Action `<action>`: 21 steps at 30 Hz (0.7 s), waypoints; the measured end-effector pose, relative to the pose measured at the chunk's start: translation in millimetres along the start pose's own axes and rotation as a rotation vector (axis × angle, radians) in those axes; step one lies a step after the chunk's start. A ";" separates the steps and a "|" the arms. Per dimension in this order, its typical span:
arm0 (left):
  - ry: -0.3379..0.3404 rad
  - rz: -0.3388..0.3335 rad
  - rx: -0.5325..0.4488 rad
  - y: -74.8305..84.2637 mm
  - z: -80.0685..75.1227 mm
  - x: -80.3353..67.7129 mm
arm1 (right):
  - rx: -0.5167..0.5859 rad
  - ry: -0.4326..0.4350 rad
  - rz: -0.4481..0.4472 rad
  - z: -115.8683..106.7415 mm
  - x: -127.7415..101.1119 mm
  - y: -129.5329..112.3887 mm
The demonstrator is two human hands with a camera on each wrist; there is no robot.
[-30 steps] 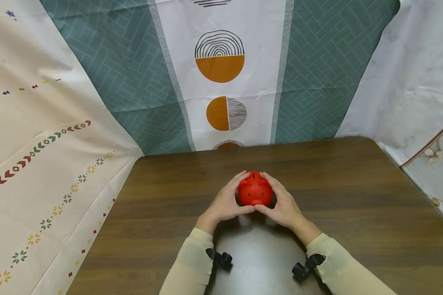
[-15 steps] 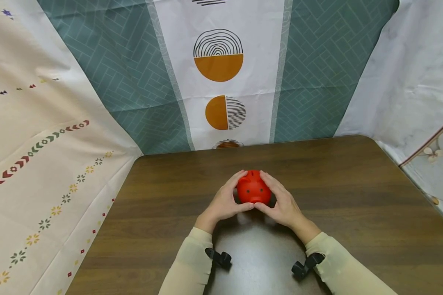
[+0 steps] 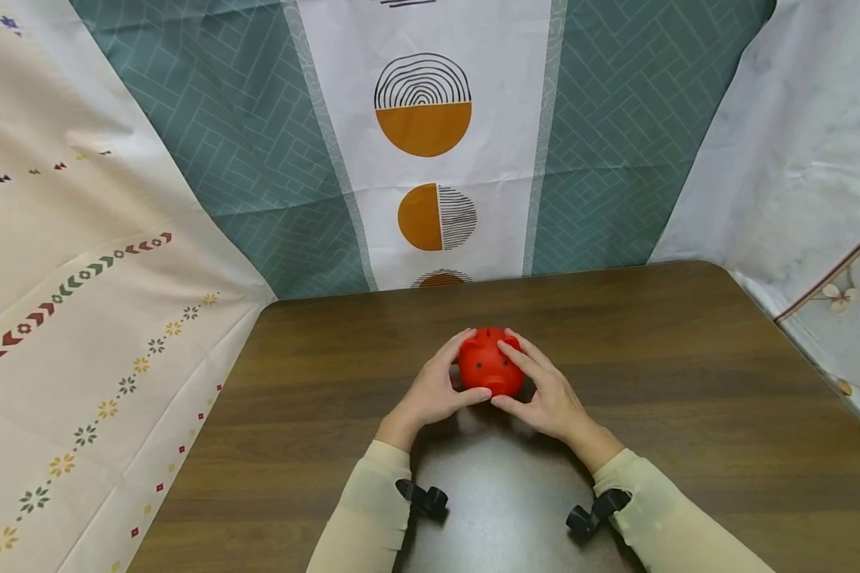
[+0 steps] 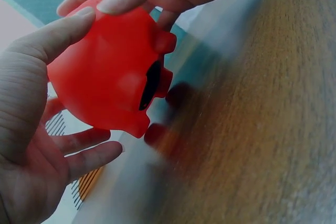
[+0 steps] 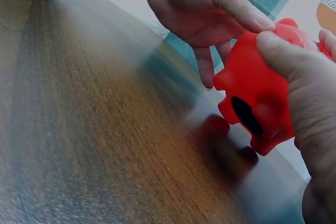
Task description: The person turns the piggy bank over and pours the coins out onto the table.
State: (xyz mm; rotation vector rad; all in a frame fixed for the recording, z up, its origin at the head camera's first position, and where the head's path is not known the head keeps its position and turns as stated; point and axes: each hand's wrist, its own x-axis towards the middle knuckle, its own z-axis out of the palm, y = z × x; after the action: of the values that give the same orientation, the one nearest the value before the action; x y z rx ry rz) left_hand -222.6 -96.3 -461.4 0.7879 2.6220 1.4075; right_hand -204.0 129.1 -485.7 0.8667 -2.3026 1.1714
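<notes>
Half-hidden piggy bank (image 3: pixel 489 364) in hands

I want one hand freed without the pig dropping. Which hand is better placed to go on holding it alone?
Probably the left hand: its thumb lies under the red plastic piggy bank and its fingers wrap the side. The right hand mostly has fingers laid across the top, over the dark wooden table.

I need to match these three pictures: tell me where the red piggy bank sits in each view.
Head: red piggy bank at centre, between left hand and right hand.
Left wrist: upper left, feet showing.
Right wrist: right edge.
Shared landmark: the dark wooden table beneath it.
</notes>
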 end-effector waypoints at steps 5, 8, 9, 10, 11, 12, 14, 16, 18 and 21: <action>-0.002 -0.003 0.014 1.3 -0.3 -0.8 | -0.016 -0.001 -0.003 0.9 -0.7 2.5; -0.001 0.001 0.026 3.0 -0.4 -1.6 | -0.025 0.003 -0.003 1.4 -2.0 3.5; 0.003 0.007 0.032 3.6 -0.4 -1.5 | -0.027 0.006 -0.004 1.4 -2.2 3.6; 0.009 0.017 0.042 4.3 -0.4 -1.4 | -0.028 0.010 -0.006 1.3 -2.2 3.5; 0.016 0.026 0.052 4.9 -0.2 -1.1 | -0.026 0.014 -0.008 1.3 -2.3 3.5; 0.024 0.035 0.061 5.9 -0.1 -1.0 | -0.025 0.020 -0.011 1.1 -2.2 3.3; 0.038 0.055 0.077 8.1 0.2 -0.7 | -0.024 0.031 -0.014 0.8 -1.9 2.9; 0.048 0.071 0.086 10.3 0.6 -0.2 | -0.025 0.044 -0.017 0.4 -1.5 2.5; 0.054 0.082 0.086 12.3 0.8 0.3 | -0.027 0.054 -0.018 0.1 -1.1 2.4; 0.066 0.116 0.082 14.0 1.2 1.4 | -0.032 0.067 -0.019 0.4 -0.8 2.9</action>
State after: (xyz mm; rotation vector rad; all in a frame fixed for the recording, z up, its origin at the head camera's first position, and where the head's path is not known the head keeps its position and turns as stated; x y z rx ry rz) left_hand -217.8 -88.4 -450.6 0.9325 2.7402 1.3841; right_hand -205.4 130.3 -488.0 0.8235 -2.2485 1.1349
